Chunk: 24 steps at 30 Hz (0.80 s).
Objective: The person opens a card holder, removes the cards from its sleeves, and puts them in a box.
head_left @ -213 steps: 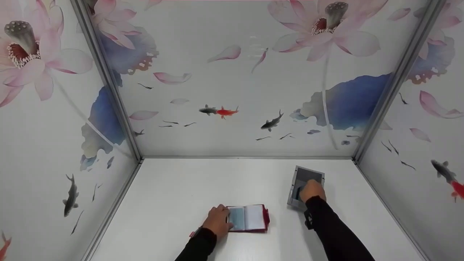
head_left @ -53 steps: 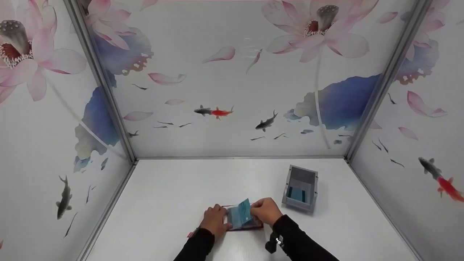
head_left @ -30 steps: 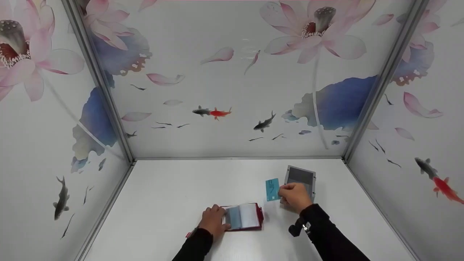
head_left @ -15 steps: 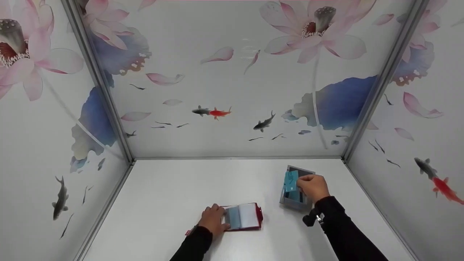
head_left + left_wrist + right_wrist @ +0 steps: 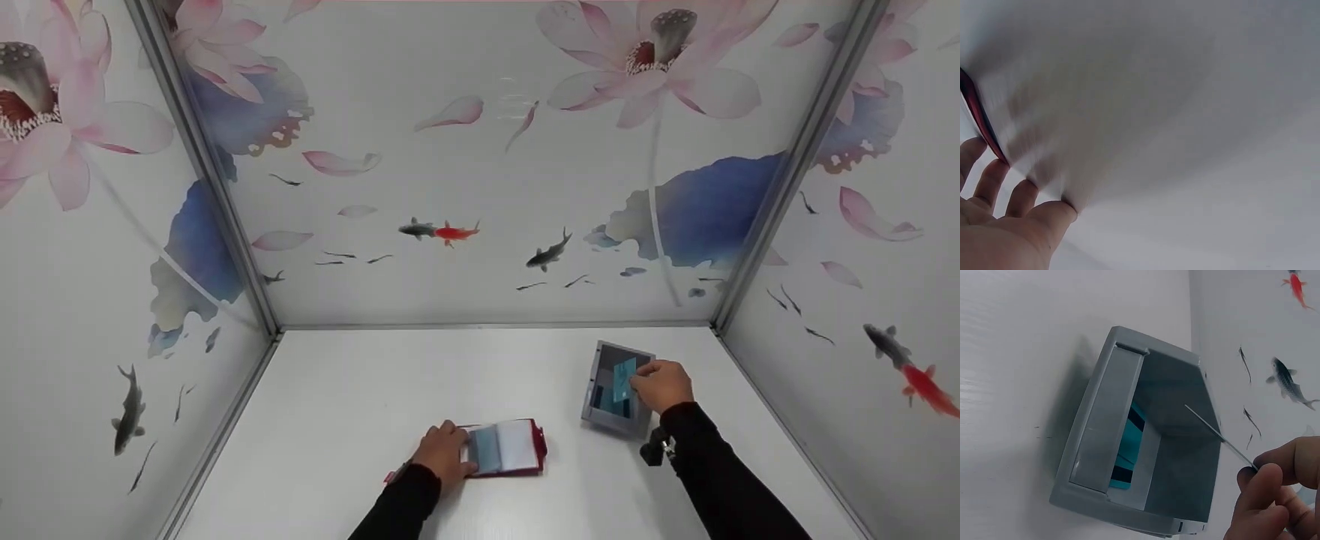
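Observation:
My left hand (image 5: 442, 454) rests at the left edge of an open card holder (image 5: 517, 448) with a red cover and clear sleeves, its thumb on the near left corner. A blue card shows in the left sleeve. In the left wrist view, the fingertips touch the red cover edge (image 5: 982, 121) and the white tabletop. My right hand (image 5: 664, 385) pinches a blue plastic card (image 5: 623, 381) by its right edge, over a grey open-topped box (image 5: 613, 425). The right wrist view shows that card (image 5: 1216, 432) edge-on above the opening. More blue cards (image 5: 1129, 449) with dark stripes lie inside.
The white tabletop (image 5: 360, 390) runs back to a wall panel (image 5: 465, 292) printed with lotus and fish. Metal-framed side panels (image 5: 795, 390) stand left and right. The box is behind and to the right of the card holder.
My right hand first reached into the box, later held a blue card at the holder's sleeve, then carried a card right to above the box and turned it. My left hand stayed at the holder.

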### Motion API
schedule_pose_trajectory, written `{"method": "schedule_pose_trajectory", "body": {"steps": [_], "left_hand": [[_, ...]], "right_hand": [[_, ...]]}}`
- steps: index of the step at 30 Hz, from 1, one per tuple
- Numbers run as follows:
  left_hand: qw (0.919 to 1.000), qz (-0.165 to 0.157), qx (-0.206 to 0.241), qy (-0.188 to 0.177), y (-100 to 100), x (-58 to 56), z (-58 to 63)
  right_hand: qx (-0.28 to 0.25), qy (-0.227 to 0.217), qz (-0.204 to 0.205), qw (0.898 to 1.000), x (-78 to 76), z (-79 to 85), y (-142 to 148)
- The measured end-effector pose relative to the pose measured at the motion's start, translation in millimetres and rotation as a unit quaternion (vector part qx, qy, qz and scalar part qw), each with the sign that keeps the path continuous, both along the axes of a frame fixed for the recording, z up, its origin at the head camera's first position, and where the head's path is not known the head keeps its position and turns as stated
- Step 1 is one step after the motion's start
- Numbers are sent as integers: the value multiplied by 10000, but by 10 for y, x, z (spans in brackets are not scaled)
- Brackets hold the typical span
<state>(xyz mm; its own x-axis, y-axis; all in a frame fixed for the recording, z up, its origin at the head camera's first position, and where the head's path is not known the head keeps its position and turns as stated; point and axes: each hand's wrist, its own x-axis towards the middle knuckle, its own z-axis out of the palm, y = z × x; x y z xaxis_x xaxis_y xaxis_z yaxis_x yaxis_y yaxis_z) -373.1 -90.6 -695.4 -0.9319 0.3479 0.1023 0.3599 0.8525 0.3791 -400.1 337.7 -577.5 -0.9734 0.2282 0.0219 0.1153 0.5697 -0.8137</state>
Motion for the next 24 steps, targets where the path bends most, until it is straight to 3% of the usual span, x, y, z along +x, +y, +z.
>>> {"method": "schedule_pose_trajectory", "body": {"steps": [5,8,18,21,24], "left_hand": [[9999,-84,-21,67,-24,4,-13],[10000,-60,36,22,-22,46,48],[9987,1,151,-486,14,238,476],[9987,13,127,-488,6,233,463],[9995,17,115,-290,-4,183,338]], "right_hand": [[386,125,13,9992,-52,-97,-37],[644,162,-56,9978,-87,-157,-81],[989,21,-56,9951,-212,-254,-264],[981,22,-44,9952,-240,-294,-290],[941,-2,48,9956,-261,-332,-309]]}}
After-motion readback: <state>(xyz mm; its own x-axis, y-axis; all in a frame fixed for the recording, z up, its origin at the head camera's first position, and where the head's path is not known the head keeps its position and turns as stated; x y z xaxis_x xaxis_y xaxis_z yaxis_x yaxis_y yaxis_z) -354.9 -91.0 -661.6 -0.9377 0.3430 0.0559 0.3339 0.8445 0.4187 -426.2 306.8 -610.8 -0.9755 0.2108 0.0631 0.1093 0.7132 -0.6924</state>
